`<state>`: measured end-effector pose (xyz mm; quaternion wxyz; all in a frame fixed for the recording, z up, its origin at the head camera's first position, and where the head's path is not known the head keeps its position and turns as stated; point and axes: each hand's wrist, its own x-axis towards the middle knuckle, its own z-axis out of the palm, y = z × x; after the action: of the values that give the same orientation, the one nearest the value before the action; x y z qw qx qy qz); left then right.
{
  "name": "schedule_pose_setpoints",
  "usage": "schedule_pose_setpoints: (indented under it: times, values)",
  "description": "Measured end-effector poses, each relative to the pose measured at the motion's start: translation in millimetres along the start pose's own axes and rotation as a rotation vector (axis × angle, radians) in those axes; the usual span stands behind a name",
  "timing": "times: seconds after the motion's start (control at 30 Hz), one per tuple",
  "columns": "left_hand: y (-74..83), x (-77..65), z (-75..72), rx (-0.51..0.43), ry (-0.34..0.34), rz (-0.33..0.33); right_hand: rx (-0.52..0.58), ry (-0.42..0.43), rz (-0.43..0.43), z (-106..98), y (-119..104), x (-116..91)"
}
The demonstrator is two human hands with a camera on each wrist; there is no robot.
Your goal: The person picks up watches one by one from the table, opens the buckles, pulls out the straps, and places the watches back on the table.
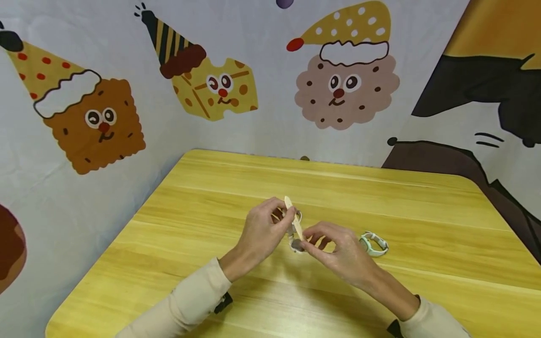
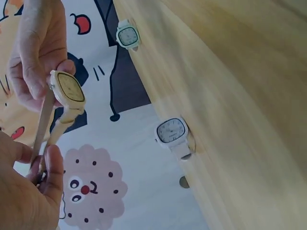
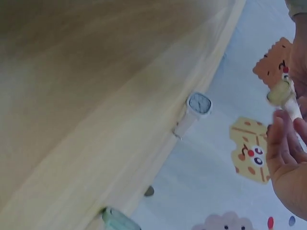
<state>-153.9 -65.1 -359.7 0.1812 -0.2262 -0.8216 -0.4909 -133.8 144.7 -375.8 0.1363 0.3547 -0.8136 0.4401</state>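
A cream wristwatch (image 2: 70,88) with a yellowish dial is held up between both hands above the table. Its cream strap (image 1: 289,203) slants between the fingers in the head view. My left hand (image 1: 261,231) pinches the strap, and my right hand (image 1: 340,251) pinches the watch near its case. In the right wrist view the cream watch (image 3: 280,93) is blurred, with the right hand (image 3: 290,165) below it. A white wristwatch (image 2: 171,130) stands on the table behind the held one, its dial facing the left wrist camera; the hands and held watch partly cover it in the head view.
A mint-green wristwatch (image 1: 374,244) with its strap looped rests on the table to the right of my right hand. The wooden table (image 1: 169,253) has a far edge against a white cloth wall (image 1: 270,136) printed with cartoon biscuits and cheese.
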Motion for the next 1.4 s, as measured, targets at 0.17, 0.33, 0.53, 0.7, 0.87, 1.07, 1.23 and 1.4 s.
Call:
schedule_pose_setpoints:
  times: [0.17,0.33,0.53,0.7,0.87,1.07,1.23,1.4]
  values:
    - [-7.2,3.1,-7.3,0.073,-0.024,-0.039,-0.044,0.019,0.162,-16,0,-5]
    - [-26.5,12.2,-18.9,0.160,-0.081,-0.165,-0.065,0.037,0.232,-30,4,-10]
    - [-57.1,23.5,-25.8,0.229,-0.141,-0.276,-0.069,-0.045,0.281,-34,7,-19]
    - [-78.9,29.1,-26.6,0.282,-0.140,-0.339,-0.087,-0.073,0.291,-34,10,-24]
    - [-91.4,31.7,-24.5,0.331,-0.165,-0.355,-0.101,-0.103,0.313,-35,13,-29]
    - [-98.2,34.4,-21.3,0.368,-0.204,-0.352,-0.087,-0.157,0.321,-35,14,-31]
    - [-103.8,40.8,-20.2,0.452,-0.249,-0.351,-0.093,-0.200,0.340,-35,13,-32]
    - [-106.9,51.6,-18.7,0.475,-0.330,-0.420,-0.103,-0.226,0.341,-37,12,-33]
